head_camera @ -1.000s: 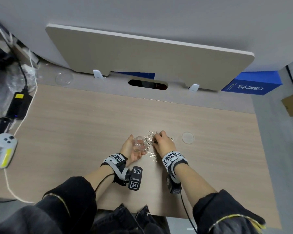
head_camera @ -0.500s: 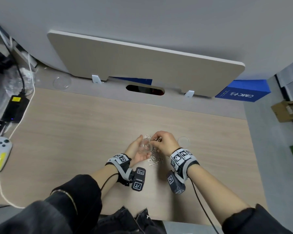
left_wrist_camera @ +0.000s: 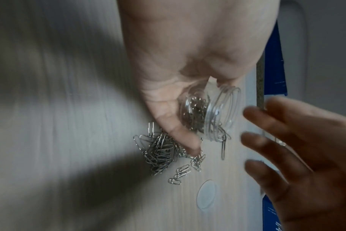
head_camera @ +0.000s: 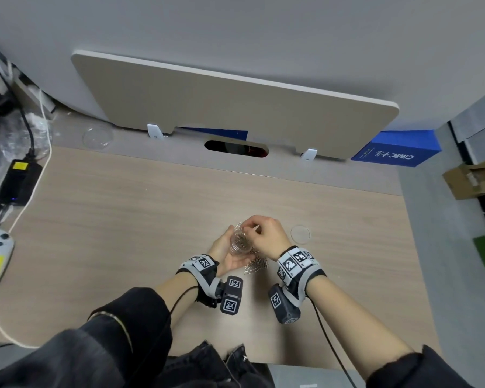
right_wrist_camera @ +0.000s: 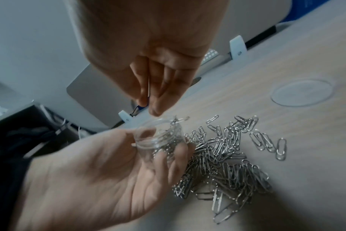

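jar [head_camera: 240,243] — in left grip [head_camera: 225,252] | right grip [head_camera: 266,236] just above mouth

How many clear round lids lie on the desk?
2: one lid beside the right hand, another lid at the back left by the divider. More may be hidden.
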A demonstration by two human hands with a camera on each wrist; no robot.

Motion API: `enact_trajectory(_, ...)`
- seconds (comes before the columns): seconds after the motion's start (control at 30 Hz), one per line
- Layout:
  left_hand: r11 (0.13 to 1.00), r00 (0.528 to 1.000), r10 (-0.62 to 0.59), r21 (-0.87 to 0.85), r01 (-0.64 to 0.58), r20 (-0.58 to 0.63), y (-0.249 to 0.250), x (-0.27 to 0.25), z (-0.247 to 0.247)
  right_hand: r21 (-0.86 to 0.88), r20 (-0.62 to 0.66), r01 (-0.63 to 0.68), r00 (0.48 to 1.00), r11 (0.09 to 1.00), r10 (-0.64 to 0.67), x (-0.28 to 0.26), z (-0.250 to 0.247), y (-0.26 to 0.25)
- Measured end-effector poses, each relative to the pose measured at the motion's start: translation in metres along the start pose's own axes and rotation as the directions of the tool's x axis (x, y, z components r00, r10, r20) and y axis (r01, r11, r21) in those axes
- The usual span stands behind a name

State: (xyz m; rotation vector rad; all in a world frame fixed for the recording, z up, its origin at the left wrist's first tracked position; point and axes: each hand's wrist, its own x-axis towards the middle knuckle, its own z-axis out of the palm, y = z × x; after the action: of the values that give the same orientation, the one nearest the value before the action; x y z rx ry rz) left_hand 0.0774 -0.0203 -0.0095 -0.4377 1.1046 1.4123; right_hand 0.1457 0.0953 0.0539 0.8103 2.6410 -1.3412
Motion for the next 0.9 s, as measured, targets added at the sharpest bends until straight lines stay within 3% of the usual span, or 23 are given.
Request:
enact_trajectory(0.1, 1.0, 0.999, -0.007, 0.027, 0.008, -0.042, 0.004, 0.001, -0.006, 0.058, -0.17, -0.12, 0.977, 0.991, 0.128, 0.01, -0.005, 0.019)
enact_trajectory(0.17, 1.0, 0.999, 0.005, 0.024, -0.004, -0.045, 0.007, 0.001, -0.012, -0.081, -0.152, -0.259, 0.957, 0.962, 0.245, 0.013, -0.003, 0.034)
enact_trajectory(0.23, 1.0, 1.0, 0.014, 0.018, -0.013, -0.023, 0.009, 0.001, -0.019, -0.31, -0.056, -0.327, 0.944, 0.893, 0.326, 0.009, 0.004, 0.045)
enact_trajectory(0.3, 1.0, 1.0, 0.015, 0.024, -0.015, -0.006, 0.01, 0.002, -0.026, -0.444, 0.004, -0.298, 0.942, 0.845, 0.335, 0.001, 0.015, 0.05)
enact_trajectory(0.47, 0.999, 0.999, 0.023, 0.045, -0.024, 0.022, 0.013, 0.002, -0.035, -0.547, 0.081, -0.188, 0.958, 0.816, 0.275, -0.004, 0.038, 0.051)
enact_trajectory(0.63, 0.998, 0.999, -0.002, 0.07, -0.001, 0.04, 0.012, 0.001, -0.042, -0.552, 0.116, -0.104, 0.973, 0.828, 0.199, 0.01, 0.049, 0.04)
enact_trajectory(0.9, 0.99, 1.0, -0.006, 0.138, 0.01, -0.028, 0.013, 0.0, -0.058, -0.564, 0.152, -0.004, 0.983, 0.826, 0.108, 0.023, 0.066, 0.033)
